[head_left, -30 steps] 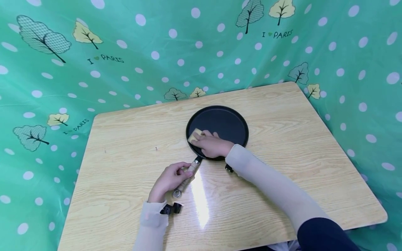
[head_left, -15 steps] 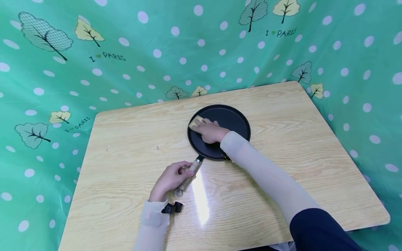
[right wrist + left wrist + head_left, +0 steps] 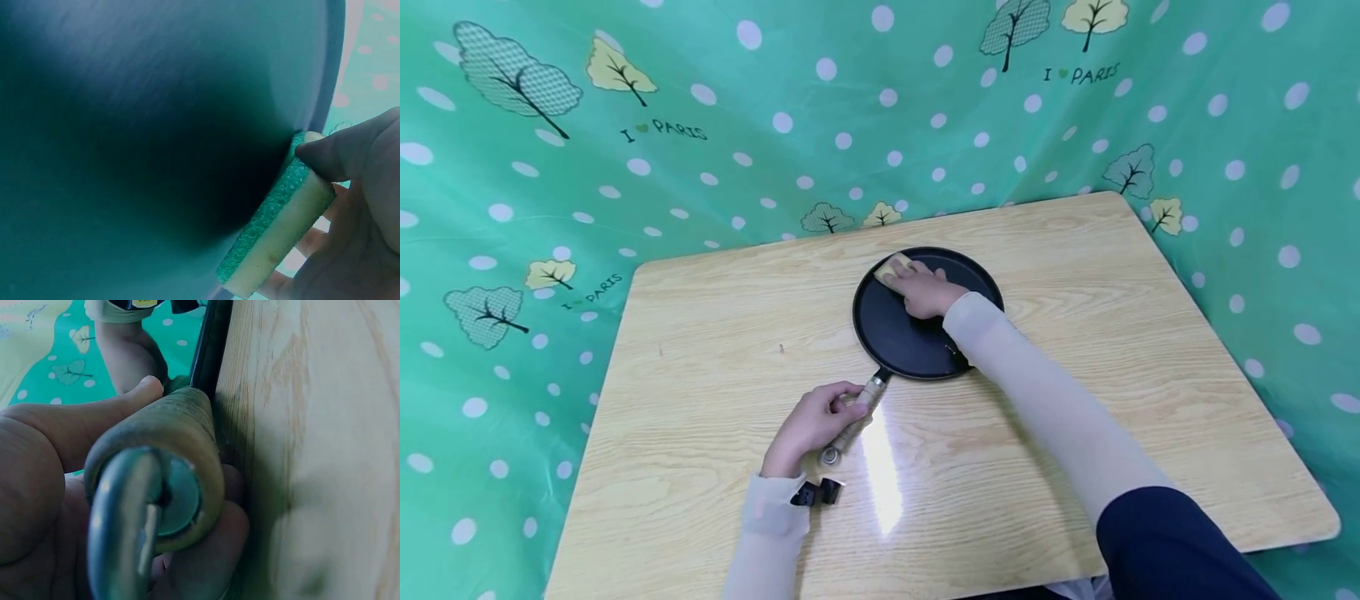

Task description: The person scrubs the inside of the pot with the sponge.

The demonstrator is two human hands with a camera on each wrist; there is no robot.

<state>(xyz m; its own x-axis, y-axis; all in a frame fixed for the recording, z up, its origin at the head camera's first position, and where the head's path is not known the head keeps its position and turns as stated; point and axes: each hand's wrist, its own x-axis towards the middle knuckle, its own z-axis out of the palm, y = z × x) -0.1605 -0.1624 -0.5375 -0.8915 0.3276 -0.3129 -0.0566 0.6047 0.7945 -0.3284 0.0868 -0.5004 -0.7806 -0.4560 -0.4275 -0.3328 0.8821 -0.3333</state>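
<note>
Lower centre of the head view, the tan handle (image 3: 872,390) is gripped by the left hand (image 3: 812,418), thumb at one side, fingers curled beneath — best kept firm, so turning is resisted. Handle rounded, wood-like, dull; a smooth metal ring (image 3: 115,519) is fitted at its end.

Further right and higher, at the pan's (image 3: 891,329) upper left, the sponge (image 3: 275,231) is pinched between thumb and fingers of the right hand (image 3: 928,293), green face turned to the pan. Even pressure seems called for, the rim followed closely — a corner could ride over it. Coarse porous green is backed by pale foam. Pan: round, black, low-rimmed, supported on a wood-grained table (image 3: 1097,325).
</note>
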